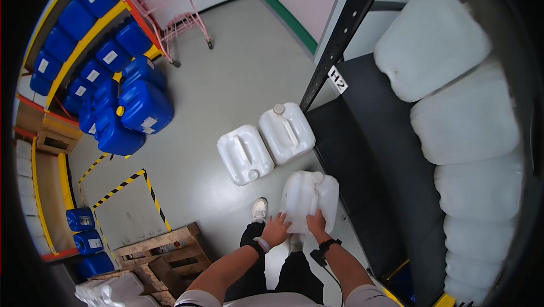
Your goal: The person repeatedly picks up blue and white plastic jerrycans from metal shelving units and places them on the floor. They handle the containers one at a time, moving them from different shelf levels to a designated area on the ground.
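A white plastic jerrycan (294, 199) with a round cap and a top handle is in front of my feet, beside the black rack. My right hand (317, 223) is closed around the near end of its handle. At the near left corner of the same can, my left hand (276, 230) has its fingers spread and appears to touch the side. Just beyond stand two more white jerrycans, one on the left (229, 151) and one on the right (303, 125), close together on the floor.
The black rack (362, 137) on the right bears several large white containers (464, 131). Blue jerrycans (153, 106) stand at the left, near a loaded shelf (90, 37). A wooden pallet (190, 250) lies at the near left; a pink cart (164, 1) stands at the back.
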Available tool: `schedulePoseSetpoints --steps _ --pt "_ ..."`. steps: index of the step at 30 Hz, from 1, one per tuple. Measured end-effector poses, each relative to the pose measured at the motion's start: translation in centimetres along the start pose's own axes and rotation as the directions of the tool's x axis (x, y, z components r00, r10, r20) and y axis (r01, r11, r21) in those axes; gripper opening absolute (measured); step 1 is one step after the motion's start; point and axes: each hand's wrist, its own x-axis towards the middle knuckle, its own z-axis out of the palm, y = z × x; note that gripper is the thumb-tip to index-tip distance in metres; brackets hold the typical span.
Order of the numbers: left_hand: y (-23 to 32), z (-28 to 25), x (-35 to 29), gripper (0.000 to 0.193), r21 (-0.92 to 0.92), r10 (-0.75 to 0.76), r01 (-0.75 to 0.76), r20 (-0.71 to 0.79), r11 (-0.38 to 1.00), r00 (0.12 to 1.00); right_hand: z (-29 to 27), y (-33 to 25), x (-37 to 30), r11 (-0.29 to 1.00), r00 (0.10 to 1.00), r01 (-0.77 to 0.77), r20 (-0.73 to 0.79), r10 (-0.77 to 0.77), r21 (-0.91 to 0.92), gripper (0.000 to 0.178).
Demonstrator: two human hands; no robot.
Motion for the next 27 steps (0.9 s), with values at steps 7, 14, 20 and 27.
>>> schedulePoseSetpoints --steps 7,14,20,27 --pt "-11.9 1.4 -1.5 0.029 -0.171 -0.182 0.173 -0.038 0.97 0.983 3.0 2.8 11.2 0.996 0.984 0.014 0.18 0.003 -0.091 0.042" --pt "-18.6 5.1 -8.2 0.027 0.037 -0.381 0.392 0.332 0.919 0.863 1.7 4.0 15.4 0.988 0.964 0.132 0.24 -0.11 -0.077 0.042" --pt "-17.5 4.7 -7.0 0.029 -0.042 -0.459 0.514 0.39 0.857 0.798 1.0 2.0 15.0 0.982 0.966 0.13 0.24 -0.095 -0.135 0.039" --pt "-15.2 2.5 -4.3 0.028 -0.206 -0.346 0.41 0.286 0.888 0.894 1.3 -1.6 14.8 0.984 0.974 -0.028 0.215 0.066 -0.175 0.054"
